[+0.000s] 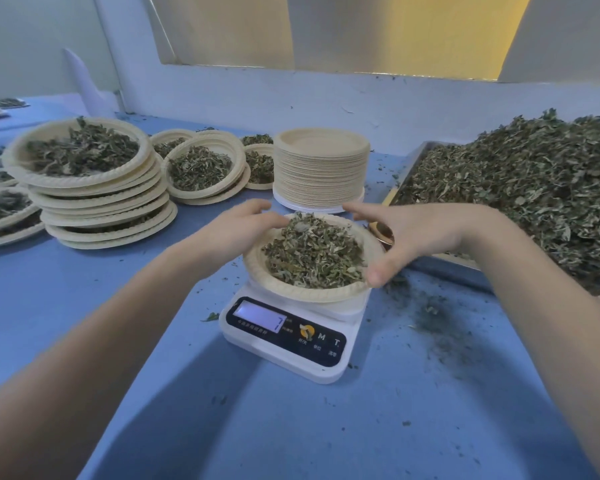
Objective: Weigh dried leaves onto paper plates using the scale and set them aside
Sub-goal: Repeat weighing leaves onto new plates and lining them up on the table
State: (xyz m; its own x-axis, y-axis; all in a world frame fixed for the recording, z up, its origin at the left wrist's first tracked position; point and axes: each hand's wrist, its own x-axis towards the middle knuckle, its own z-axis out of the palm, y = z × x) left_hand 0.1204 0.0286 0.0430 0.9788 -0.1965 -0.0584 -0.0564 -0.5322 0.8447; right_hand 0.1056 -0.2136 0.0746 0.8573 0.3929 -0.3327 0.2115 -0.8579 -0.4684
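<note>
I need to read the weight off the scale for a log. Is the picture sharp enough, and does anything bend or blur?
Head view: the scale's display is washed out, only a faint last digit shows. Wide-angle lens curves the table; the stacked plates and leaf pile at the edges are soft. Both hands look slightly blurred.

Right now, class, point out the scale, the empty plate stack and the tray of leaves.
scale [284,344], head view, front panel beside the display.
empty plate stack [319,168], head view, side of the stack.
tray [418,154], head view, bare metal near its left rim.

Blue table [84,306] below pale wall [291,95]
</note>
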